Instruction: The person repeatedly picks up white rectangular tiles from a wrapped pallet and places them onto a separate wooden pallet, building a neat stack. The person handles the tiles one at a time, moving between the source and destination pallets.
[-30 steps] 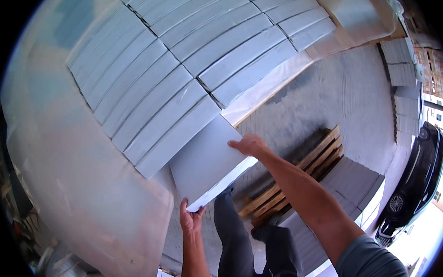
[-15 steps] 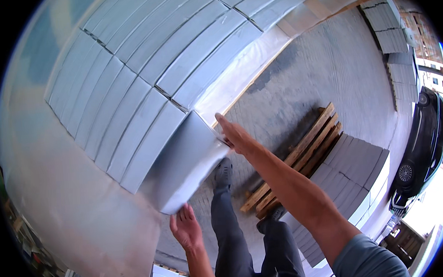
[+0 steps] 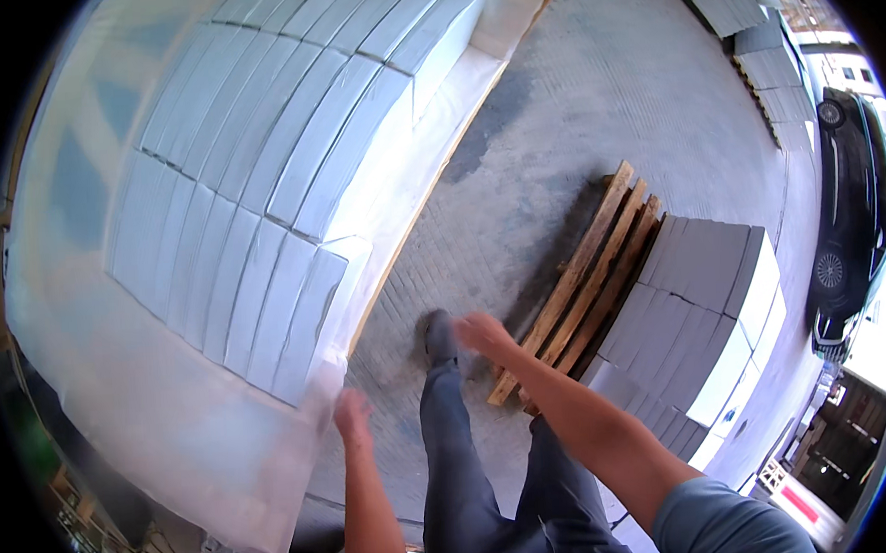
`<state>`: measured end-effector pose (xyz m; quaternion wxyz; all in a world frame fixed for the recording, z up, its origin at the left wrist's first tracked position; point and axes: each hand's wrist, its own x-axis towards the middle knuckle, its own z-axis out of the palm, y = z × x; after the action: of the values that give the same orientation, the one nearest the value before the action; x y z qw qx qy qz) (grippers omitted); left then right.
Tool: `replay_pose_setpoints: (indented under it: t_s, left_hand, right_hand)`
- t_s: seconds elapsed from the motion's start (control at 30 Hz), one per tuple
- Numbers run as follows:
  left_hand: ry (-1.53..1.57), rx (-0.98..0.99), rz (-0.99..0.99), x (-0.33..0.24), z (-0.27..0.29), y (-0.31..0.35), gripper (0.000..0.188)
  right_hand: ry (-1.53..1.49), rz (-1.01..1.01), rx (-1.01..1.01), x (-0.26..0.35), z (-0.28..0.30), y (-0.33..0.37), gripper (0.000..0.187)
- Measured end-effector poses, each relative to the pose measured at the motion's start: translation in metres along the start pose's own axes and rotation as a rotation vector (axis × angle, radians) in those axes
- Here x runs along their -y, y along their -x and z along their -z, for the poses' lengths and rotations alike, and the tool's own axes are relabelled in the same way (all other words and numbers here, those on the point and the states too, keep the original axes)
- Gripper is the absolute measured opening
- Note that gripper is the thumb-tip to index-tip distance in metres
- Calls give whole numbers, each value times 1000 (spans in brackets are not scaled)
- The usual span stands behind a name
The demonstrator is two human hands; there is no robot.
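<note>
A block of long, pale grey-white boxes [image 3: 224, 203] stands packed in rows on my left. The end box [image 3: 310, 318] of the nearest row lines up with its neighbours. Just off that row's near corner is my left hand [image 3: 353, 416], touching none of the boxes. My right hand [image 3: 480, 333] hangs over the floor, away from the stack and close to my shoe. Nothing shows in either hand. Motion smears the fingers of both.
Translucent sheeting [image 3: 160, 421] spreads around the stack. Wooden pallets [image 3: 584, 294] lean on edge at the right, against a second grey stack [image 3: 679, 294]. More stacks [image 3: 767, 59] stand far right, near a dark car [image 3: 843, 215]. Concrete floor [image 3: 545, 121] lies between.
The tilted box between my hands has been let go and appears to stand in the row's end. My hands have drawn back from it. The view has shifted.
</note>
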<state>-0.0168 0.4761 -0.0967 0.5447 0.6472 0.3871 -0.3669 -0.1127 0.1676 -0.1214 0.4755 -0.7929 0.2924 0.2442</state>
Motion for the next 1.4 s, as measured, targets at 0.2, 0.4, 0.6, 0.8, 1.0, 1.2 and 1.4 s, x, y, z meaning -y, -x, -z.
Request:
replay_pose_setpoints:
  t_s: [0.2,0.4,0.6,0.8,1.0,1.2,1.4]
  left_hand:
    - [-486,96,44,52,55,26,23]
    - [-729,351,46,43,12,43,24]
    - [-824,419,12,-19,-70,75,35]
    - [-1037,513,-95,-58,-155,80,35]
    - [-1148,557,-158,-38,-220,120,36]
    - [-1271,624,-112,63,-261,172,35]
    - [-1498,763,-82,180,-279,257,34]
  right_hand:
    - [-563,-978,-80,-116,15,201,30]
    - [-815,-1126,-283,-159,2,390,39]
    - [-932,-1204,-244,-124,-52,493,43]
    - [-1077,-1284,-326,-121,-107,563,44]
    - [-1302,-1301,-545,-169,-134,601,45]
    - [-1471,-1210,-746,-224,-133,602,40]
    - [-1512,-1202,-750,-239,-161,615,40]
